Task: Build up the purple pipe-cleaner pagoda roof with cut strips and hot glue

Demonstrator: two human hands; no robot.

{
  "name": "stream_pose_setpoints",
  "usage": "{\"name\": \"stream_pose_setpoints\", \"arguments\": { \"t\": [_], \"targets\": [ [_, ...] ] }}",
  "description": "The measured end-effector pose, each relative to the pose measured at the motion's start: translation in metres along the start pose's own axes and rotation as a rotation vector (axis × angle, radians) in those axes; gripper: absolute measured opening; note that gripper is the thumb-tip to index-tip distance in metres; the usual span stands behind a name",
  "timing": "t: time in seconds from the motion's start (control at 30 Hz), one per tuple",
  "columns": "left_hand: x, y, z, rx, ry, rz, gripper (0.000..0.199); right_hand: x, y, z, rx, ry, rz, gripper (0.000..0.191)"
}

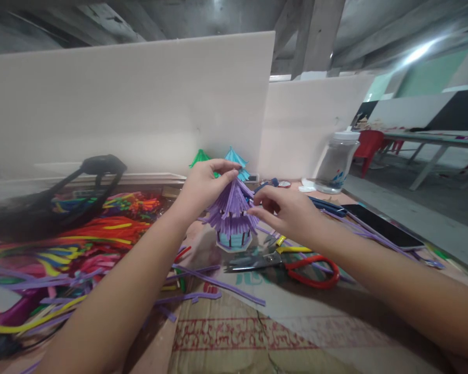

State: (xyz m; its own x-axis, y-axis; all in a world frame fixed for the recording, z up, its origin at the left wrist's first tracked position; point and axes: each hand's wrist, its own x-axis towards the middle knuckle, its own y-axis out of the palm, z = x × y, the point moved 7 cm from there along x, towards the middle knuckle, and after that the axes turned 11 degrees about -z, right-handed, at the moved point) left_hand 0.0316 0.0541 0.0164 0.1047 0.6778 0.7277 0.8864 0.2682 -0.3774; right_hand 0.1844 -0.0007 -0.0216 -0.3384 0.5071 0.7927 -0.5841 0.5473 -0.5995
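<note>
A small purple pagoda model [236,221] with two tiers of fuzzy-stem roofing stands upright before me. Its pale blue walls and dark posts rest on a white-edged base. My left hand [212,179] pinches the peak of the upper roof between thumb and fingers. From the right, my right hand [278,208] has its curled fingers and thumb close together at the roof's edge, on the purple strands; the exact contact is partly hidden. Red-and-yellow-handled scissors [312,270] lie just in front of the model, blades pointing left.
Loose purple stems [222,285] lie in front. Heaps of coloured stems [113,228] and a blurred black strap-like object [101,166] are at left. Behind stand green [200,157] and blue [236,158] roofed models. A phone [382,226] and a bottle [337,161] sit at right.
</note>
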Motion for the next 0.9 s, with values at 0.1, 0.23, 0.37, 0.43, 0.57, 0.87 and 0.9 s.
{"name": "stream_pose_setpoints", "arguments": {
  "t": [0.1, 0.23, 0.37, 0.43, 0.57, 0.87, 0.9],
  "targets": [
    [0.0, 0.0, -0.001, 0.02, 0.0, -0.008, 0.022, -0.007, 0.0, 0.02, -0.123, -0.245, -0.096, 0.03],
    [-0.001, 0.0, -0.004, 0.032, 0.015, -0.008, 0.022, -0.013, 0.01, 0.034, -0.183, -0.39, -0.129, 0.032],
    [-0.003, 0.0, -0.009, 0.036, 0.044, -0.013, 0.022, -0.013, 0.013, 0.035, -0.226, -0.386, -0.126, 0.028],
    [-0.003, 0.0, -0.011, 0.039, 0.06, -0.015, 0.022, -0.013, 0.012, 0.035, -0.235, -0.384, -0.137, 0.027],
    [-0.004, 0.0, -0.013, 0.043, 0.068, -0.008, 0.021, -0.014, 0.01, 0.037, -0.227, -0.393, -0.134, 0.027],
    [-0.004, -0.002, -0.012, 0.032, 0.064, -0.004, 0.021, -0.016, 0.013, 0.033, -0.182, -0.399, -0.121, 0.028],
    [-0.004, -0.002, -0.011, 0.028, 0.06, -0.002, 0.021, -0.015, 0.012, 0.033, -0.179, -0.398, -0.127, 0.028]
  ]
}}
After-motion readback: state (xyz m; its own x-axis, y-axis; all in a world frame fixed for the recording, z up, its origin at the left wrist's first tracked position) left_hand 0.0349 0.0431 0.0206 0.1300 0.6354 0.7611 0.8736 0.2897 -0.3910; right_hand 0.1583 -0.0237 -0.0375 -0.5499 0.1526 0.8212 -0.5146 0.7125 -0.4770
